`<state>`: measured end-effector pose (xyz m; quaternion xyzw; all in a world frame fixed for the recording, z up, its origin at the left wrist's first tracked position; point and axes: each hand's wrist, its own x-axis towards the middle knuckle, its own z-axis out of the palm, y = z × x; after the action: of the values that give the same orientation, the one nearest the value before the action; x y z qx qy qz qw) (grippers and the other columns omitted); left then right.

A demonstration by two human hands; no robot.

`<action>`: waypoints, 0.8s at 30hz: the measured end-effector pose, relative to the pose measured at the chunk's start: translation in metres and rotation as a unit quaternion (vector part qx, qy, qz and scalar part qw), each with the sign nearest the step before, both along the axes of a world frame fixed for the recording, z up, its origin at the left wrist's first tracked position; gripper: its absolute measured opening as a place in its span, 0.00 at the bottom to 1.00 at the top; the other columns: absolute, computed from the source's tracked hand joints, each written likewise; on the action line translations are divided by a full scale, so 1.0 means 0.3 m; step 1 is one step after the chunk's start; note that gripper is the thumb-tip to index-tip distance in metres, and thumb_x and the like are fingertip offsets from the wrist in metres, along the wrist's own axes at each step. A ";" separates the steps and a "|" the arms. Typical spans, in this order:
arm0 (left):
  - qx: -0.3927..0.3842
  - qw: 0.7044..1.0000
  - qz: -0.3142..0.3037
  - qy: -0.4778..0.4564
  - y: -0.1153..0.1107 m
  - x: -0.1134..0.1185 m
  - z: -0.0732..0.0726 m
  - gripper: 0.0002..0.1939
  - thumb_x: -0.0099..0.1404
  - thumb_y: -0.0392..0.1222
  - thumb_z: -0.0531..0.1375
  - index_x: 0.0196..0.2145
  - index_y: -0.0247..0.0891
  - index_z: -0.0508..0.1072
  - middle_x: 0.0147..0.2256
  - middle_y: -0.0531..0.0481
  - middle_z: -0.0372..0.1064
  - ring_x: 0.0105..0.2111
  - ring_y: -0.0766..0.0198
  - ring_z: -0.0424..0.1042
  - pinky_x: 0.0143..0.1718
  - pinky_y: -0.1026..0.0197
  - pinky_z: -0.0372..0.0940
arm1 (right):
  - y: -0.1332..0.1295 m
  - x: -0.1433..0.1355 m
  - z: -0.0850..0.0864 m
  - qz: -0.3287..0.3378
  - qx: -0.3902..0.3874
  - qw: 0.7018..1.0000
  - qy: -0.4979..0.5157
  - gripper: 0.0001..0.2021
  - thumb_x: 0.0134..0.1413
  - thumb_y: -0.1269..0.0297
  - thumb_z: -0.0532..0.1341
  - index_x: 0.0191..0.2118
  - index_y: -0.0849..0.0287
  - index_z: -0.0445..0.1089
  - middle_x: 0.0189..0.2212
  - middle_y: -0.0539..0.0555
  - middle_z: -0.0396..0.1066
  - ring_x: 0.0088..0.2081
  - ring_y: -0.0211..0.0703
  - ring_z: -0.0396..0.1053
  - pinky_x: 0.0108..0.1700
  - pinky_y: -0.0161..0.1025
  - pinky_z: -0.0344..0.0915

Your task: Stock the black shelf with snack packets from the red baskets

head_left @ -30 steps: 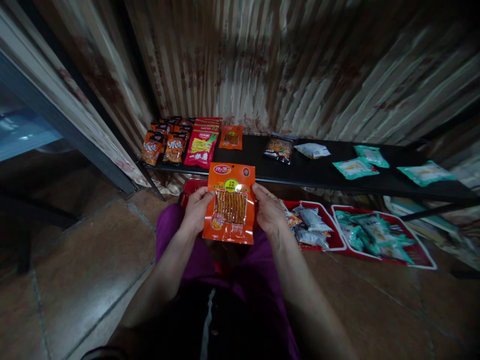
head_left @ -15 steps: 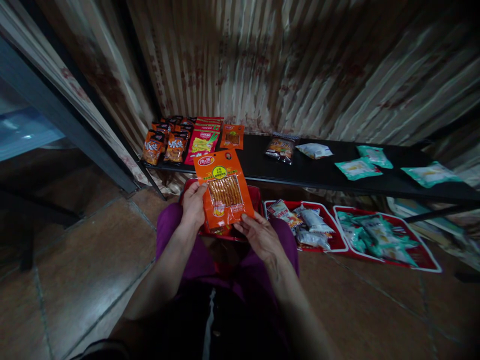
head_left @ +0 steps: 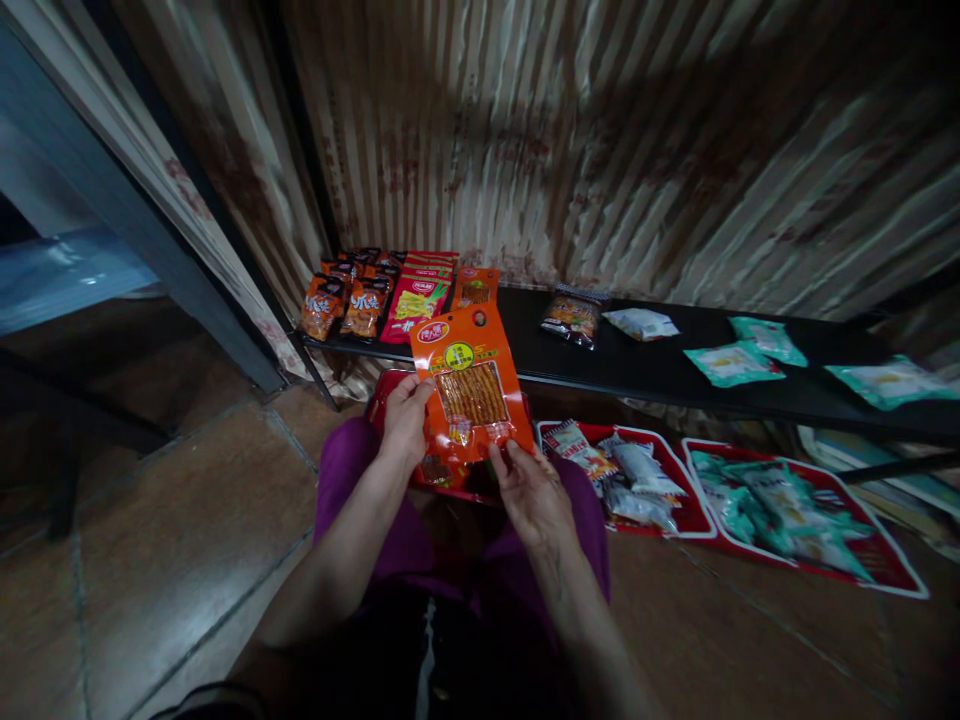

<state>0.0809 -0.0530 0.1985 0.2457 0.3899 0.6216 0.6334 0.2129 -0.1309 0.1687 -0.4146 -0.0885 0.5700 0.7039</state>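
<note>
An orange snack packet (head_left: pixel 474 392) with a clear window showing brown sticks is held up in front of me. My left hand (head_left: pixel 406 418) pinches its left edge. At its lower right corner my right hand (head_left: pixel 527 487) has its fingers closed on the packet. Below it, between my knees, a red basket (head_left: pixel 390 382) is partly hidden; another orange packet (head_left: pixel 435 470) shows inside. Just behind, on the black shelf, lie a smaller-looking orange packet (head_left: pixel 477 287) and red snack packets (head_left: pixel 420 298).
The low black shelf (head_left: pixel 510 330) also bears several orange-black packets (head_left: pixel 366 305), a dark packet (head_left: pixel 571 316), a white packet (head_left: pixel 641 323) and green packets (head_left: pixel 733 364). Red baskets of white packets (head_left: pixel 645 468) and green packets (head_left: pixel 787 510) stand at right. A metal post (head_left: pixel 150 190) rises at left.
The view has shifted slightly, so the shelf and baskets sit a little lower and further right. Both hands still hold the orange packet, tilted much as before.
</note>
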 end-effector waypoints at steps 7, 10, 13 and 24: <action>0.012 1.000 -0.007 0.023 -0.005 0.003 -0.001 0.08 0.50 0.41 0.63 0.27 0.37 0.68 0.23 0.57 0.69 0.21 0.71 0.65 0.27 0.67 0.61 | -0.007 0.009 -0.020 0.004 0.008 1.000 0.016 0.10 0.31 0.72 0.72 0.21 0.57 0.71 0.23 0.44 0.75 0.32 0.35 0.73 0.53 0.44 0.68; 0.009 0.999 -0.004 0.042 -0.006 0.003 -0.013 0.08 0.51 0.42 0.62 0.28 0.37 0.68 0.24 0.56 0.68 0.22 0.71 0.65 0.27 0.67 0.61 | -0.008 0.001 -0.023 -0.001 0.010 1.000 0.015 0.09 0.31 0.73 0.72 0.20 0.56 0.71 0.23 0.44 0.75 0.31 0.35 0.73 0.52 0.44 0.68; 0.019 0.999 0.014 0.043 -0.008 0.009 -0.014 0.17 0.51 0.42 0.65 0.39 0.40 0.69 0.36 0.52 0.72 0.35 0.67 0.71 0.37 0.65 0.63 | -0.017 -0.020 -0.019 -0.007 0.036 0.998 -0.050 0.07 0.35 0.70 0.70 0.25 0.54 0.74 0.27 0.46 0.77 0.35 0.39 0.74 0.54 0.49 0.66; 0.047 0.975 -0.140 -0.167 -0.035 0.028 0.037 0.27 0.58 0.61 0.55 0.47 0.38 0.70 0.43 0.43 0.72 0.46 0.51 0.70 0.47 0.51 0.64 | -0.060 -0.073 -0.041 0.003 0.246 0.700 -0.670 0.27 0.51 0.79 0.53 0.55 0.46 0.63 0.56 0.51 0.64 0.60 0.47 0.57 0.59 0.55 0.57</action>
<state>0.0893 -0.0635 0.2095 0.2204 0.2110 0.5764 0.7581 0.1911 -0.1490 0.1565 -0.4991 -0.6749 0.1013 0.5339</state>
